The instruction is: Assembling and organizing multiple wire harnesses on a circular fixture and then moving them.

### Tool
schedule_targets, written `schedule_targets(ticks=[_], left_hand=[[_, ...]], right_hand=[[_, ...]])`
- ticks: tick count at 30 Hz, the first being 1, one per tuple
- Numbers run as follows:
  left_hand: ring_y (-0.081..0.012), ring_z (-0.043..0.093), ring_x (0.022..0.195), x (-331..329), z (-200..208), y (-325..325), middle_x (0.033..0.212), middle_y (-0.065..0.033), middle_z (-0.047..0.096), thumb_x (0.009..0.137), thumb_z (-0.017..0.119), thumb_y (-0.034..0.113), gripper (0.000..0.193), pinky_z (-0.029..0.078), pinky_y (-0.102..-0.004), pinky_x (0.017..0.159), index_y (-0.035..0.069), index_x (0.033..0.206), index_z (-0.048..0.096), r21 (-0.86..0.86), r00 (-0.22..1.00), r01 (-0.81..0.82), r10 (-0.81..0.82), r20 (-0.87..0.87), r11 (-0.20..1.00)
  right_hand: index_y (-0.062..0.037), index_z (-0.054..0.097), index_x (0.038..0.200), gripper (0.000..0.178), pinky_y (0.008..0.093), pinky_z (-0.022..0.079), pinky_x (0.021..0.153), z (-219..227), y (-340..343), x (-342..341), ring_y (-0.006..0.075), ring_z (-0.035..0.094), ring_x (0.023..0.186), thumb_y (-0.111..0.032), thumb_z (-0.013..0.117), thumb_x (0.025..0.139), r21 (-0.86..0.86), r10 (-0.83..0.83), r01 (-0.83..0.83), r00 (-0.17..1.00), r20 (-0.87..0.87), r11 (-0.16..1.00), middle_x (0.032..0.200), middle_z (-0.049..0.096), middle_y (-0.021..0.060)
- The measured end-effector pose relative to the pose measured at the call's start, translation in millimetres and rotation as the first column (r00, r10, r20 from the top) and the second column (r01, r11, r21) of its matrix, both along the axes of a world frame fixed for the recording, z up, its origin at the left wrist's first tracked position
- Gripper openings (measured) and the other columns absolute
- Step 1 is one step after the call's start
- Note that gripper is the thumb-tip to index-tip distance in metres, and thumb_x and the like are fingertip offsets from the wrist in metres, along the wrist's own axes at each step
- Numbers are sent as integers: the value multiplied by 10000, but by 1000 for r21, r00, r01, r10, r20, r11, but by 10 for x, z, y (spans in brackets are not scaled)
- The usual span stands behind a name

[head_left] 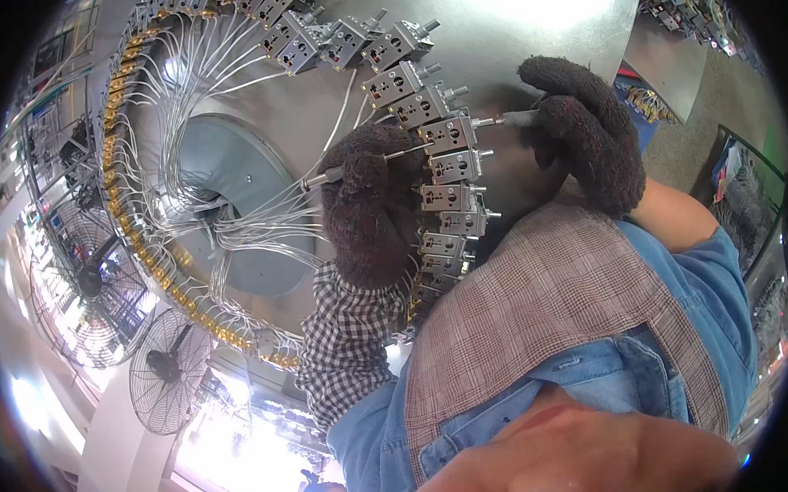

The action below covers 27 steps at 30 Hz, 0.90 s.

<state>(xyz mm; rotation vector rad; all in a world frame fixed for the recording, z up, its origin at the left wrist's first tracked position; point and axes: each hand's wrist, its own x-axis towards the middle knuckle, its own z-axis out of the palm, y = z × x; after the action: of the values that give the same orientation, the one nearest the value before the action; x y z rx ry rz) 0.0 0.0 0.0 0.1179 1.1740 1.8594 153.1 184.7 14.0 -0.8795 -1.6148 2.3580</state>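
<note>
At round steel wheel [259, 120] ringed with grey blocks [449, 134], we see left hand [371, 203] fingers grasping thin rod [356, 165], right hand [581, 131] fingers clenched on metal tool [513, 118]; fans [166, 368] beyond

Both gloved hands are raised, the left hand [371, 203] and right hand [581, 131] each curled in a closed grip.

There is one view, from a fisheye camera on the person's head. It looks down, very near, at the big round grey metal machine disc [260, 138] with small grey blocks around its rim; the person's own chest fills the lower part.
</note>
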Motion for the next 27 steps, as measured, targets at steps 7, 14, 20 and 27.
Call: schedule_targets(ticks=[7, 14, 20, 27], left_hand=[[-242, 623, 840, -16, -15, 56, 919, -119, 604, 893, 527, 308, 330, 534, -403, 744, 10, 1031, 502, 68, 998, -35, 32, 48, 997], [-176, 526, 696, 40, 47, 155, 767, -88, 553, 838, 603, 281, 315, 453, -289, 610, -22, 922, 572, 6, 989, -105, 104, 108, 994], [-176, 546, 693, 71, 106, 130, 781, -94, 565, 839, 607, 333, 366, 463, -284, 604, -23, 913, 569, -73, 978, -138, 148, 149, 988], [-183, 565, 704, 10, 28, 136, 783, -91, 569, 841, 605, 353, 385, 488, -300, 615, -17, 936, 562, -9, 995, -77, 78, 70, 997]], right_hand=[[-8, 479, 1220, 340, 263, 494, 631, -127, -1, -53, 149, 580, 772, -149, 491, 910, 87, -13, 22, 994, -109, 996, 965, 602, 130], [-7, 481, 1215, 338, 298, 510, 714, -185, 66, -34, 186, 589, 882, -95, 507, 889, 588, 134, -13, 978, -163, 809, 1142, 535, 155], [-15, 502, 1166, 328, 293, 515, 701, -42, 31, -1, 181, 586, 896, -147, 547, 869, 169, 15, -3, 997, -72, 986, 1135, 544, 137], [-57, 508, 1192, 373, 317, 491, 806, -24, 48, 9, 220, 582, 946, -129, 576, 833, 151, -21, 18, 1000, 22, 988, 1151, 546, 142]])
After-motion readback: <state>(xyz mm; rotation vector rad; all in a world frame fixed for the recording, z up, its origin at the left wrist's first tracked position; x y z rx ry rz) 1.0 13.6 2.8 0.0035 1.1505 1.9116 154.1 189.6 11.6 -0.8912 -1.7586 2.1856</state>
